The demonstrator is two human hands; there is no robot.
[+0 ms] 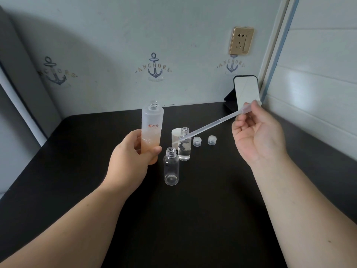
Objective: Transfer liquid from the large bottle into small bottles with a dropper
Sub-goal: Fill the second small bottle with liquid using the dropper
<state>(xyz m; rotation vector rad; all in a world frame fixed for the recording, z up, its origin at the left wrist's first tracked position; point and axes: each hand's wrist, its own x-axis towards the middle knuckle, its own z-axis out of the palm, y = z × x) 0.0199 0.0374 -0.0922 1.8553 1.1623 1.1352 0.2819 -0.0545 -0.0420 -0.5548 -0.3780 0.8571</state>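
Observation:
My left hand (133, 151) grips the lower part of the large frosted bottle (152, 124), held upright and uncapped above the black table (183, 219). My right hand (258, 132) pinches the bulb end of a clear plastic dropper (210, 125), whose thin tip slants down-left towards the far small bottle (184, 145). That small bottle stands open with clear liquid in it. A second small clear bottle (171, 167) stands open nearer to me and looks empty.
A white cap (175, 137) stands behind the far small bottle. Two small ribbed caps (197, 141) (212, 140) lie to its right. A phone (245, 89) leans on a stand at the back right corner, under a wall socket (241, 40).

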